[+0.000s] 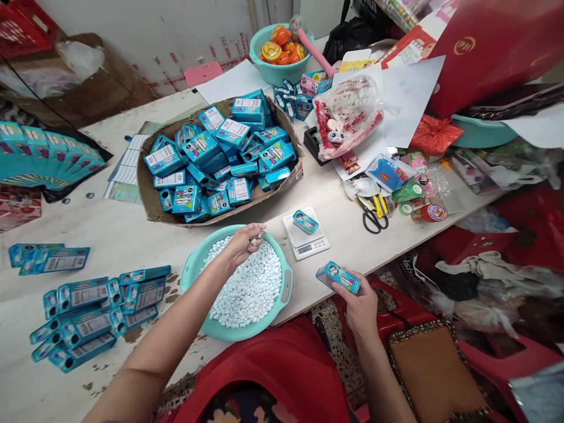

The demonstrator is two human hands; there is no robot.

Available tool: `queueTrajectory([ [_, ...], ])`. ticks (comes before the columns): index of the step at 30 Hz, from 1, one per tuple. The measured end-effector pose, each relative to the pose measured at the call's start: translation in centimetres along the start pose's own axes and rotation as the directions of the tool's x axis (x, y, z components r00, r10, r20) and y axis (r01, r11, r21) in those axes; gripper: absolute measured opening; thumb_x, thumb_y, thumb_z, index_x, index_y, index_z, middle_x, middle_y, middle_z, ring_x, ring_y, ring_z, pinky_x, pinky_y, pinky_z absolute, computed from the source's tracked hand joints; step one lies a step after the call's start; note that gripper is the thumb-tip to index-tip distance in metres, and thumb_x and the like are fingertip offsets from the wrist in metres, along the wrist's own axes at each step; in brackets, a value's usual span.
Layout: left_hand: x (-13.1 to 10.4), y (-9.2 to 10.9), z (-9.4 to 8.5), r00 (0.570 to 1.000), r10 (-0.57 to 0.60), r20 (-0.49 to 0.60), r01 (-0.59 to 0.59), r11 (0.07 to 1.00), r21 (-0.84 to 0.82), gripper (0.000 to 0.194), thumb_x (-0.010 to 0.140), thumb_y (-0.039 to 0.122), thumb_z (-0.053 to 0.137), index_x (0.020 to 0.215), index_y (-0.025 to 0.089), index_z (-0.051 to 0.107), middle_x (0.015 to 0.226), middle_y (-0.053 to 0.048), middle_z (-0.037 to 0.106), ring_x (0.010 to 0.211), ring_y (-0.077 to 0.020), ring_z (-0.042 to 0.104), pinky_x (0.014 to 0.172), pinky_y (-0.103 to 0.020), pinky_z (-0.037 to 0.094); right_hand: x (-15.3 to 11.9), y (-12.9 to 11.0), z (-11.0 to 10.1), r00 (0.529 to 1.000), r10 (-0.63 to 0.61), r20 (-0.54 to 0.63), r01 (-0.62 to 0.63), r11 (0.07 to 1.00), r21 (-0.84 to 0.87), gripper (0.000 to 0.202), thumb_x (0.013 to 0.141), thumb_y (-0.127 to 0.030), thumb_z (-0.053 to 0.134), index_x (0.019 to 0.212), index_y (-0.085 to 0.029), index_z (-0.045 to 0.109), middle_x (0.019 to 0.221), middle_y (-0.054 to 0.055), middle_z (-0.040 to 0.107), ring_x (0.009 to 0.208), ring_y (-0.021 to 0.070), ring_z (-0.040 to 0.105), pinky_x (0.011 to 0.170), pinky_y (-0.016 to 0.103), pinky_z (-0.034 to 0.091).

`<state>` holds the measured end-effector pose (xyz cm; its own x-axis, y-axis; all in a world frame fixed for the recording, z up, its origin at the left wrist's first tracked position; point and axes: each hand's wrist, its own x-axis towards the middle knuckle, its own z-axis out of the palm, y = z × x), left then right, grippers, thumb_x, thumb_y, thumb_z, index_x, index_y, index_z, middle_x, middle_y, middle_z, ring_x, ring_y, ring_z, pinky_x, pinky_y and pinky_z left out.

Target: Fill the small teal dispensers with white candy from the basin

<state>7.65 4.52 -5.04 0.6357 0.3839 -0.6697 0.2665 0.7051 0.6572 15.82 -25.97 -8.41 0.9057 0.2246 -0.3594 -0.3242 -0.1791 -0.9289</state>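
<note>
My left hand (242,244) is over a turquoise basin (188,276) of small pale candies (249,288), its fingers closed on a few of them. My right hand (359,296) grips a small blue candy box (341,277) at the table's front edge, to the right of the basin. Between the basin and that box, a white digital scale (305,249) bears another blue box (305,222). Behind the basin stands a cardboard tray (145,194) heaped with blue boxes (200,147).
Groups of blue boxes (88,320) lie at the left. Black scissors (374,218), a plastic bag with red items (348,117) and a red-lidded container (429,212) are at the right. A basin of orange toys (282,73) stands behind. A red chair (515,358) is at the lower right.
</note>
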Motion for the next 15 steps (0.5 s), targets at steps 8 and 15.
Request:
queueTrajectory([
  [8, 0.6, -1.4, -0.1, 0.999, -0.011, 0.038, -0.002, 0.946, 0.324, 0.029, 0.071, 0.037, 0.068, 0.072, 0.016, 0.048, 0.058, 0.004, 0.044, 0.038, -0.0017, 0.031, 0.036, -0.015, 0.012, 0.0, 1.3, -0.1, 0.999, 0.037, -0.015, -0.037, 0.999, 0.011, 0.051, 0.056, -0.032, 0.083, 0.101, -0.017, 0.065, 0.091, 0.003, 0.069, 0.079, 0.0190, 0.063, 0.079, 0.034, 0.049],
  [15, 3.2, 0.1, 4.7, 0.949, 0.247, 0.197, -0.313, 0.668, 0.675, 0.018, 0.076, 0.034, 0.056, 0.075, 0.016, 0.052, 0.054, 0.004, 0.045, 0.046, -0.0069, 0.035, 0.046, -0.020, 0.024, 0.1, 1.1, -0.4, 0.997, 0.069, -0.029, -0.069, 0.997, 0.022, 0.052, 0.055, -0.033, 0.083, 0.101, -0.016, 0.065, 0.088, 0.003, 0.070, 0.078, 0.0199, 0.063, 0.077, 0.034, 0.050],
])
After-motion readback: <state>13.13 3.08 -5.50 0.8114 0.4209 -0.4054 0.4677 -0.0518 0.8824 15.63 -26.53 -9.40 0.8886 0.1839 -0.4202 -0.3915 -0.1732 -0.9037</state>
